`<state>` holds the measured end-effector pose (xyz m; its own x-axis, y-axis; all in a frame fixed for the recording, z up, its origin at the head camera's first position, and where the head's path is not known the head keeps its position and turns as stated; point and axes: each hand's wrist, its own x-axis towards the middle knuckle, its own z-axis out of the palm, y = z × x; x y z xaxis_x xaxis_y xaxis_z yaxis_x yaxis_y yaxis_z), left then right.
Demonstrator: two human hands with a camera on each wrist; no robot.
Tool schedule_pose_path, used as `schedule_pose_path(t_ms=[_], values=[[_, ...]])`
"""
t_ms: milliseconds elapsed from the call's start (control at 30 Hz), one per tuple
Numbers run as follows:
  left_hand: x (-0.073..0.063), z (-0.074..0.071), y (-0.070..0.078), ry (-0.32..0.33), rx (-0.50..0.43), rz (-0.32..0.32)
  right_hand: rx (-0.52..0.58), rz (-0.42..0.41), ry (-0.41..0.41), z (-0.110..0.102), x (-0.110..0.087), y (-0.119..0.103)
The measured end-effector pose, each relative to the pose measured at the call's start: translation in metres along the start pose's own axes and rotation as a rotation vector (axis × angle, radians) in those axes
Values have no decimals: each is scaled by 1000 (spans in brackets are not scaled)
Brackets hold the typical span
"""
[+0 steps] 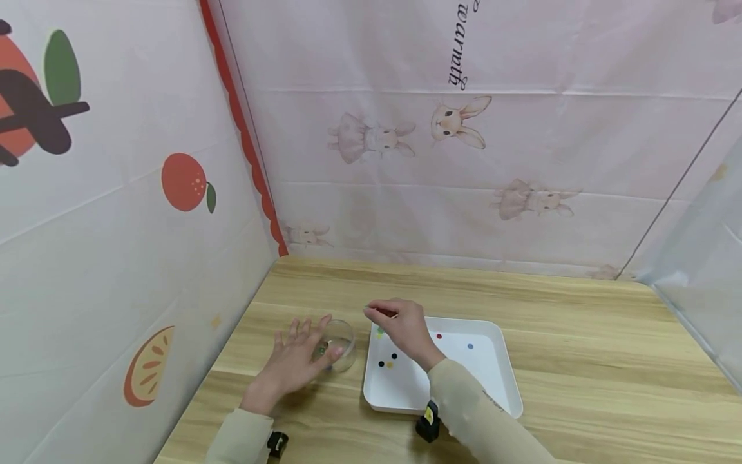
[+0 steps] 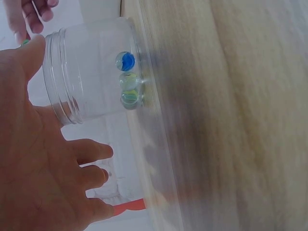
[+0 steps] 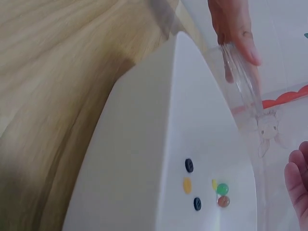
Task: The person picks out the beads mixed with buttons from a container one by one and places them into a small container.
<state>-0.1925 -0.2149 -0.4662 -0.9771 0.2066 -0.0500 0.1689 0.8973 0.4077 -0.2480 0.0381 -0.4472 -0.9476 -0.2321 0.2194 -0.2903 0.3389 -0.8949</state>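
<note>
My left hand (image 1: 298, 361) holds a clear plastic jar (image 2: 96, 72) at its rim, thumb on one side and forefinger on the other, the remaining fingers spread. Glass marbles lie at the jar's bottom, among them a blue-swirled marble (image 2: 126, 61) and a green-yellow marble (image 2: 130, 98). Just right of the jar's mouth, my right hand (image 1: 406, 325) pinches a small green piece (image 2: 25, 42) between thumb and fingertips; it looks like a marble, mostly hidden. Below that hand stands a white tray (image 1: 406, 390) with small round pieces in it.
In the tray are a black button (image 3: 189, 165), another black button (image 3: 197, 204), an orange disc (image 3: 187, 185), a green marble (image 3: 222, 188) and a brown marble (image 3: 224, 201). A red disc (image 1: 438, 336) and a blue disc (image 1: 470, 347) lie farther right. Printed curtains (image 1: 371, 212) border the wooden table (image 1: 580, 361).
</note>
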Motion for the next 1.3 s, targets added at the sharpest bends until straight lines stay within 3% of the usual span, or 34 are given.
schedule_pose_path(t_ms=[533, 1300], values=[[-2, 1, -1, 24, -12, 14, -18, -80, -45, 18, -3, -12], [1, 0, -1, 6, -12, 6, -35, -42, -96, 39, -8, -9]])
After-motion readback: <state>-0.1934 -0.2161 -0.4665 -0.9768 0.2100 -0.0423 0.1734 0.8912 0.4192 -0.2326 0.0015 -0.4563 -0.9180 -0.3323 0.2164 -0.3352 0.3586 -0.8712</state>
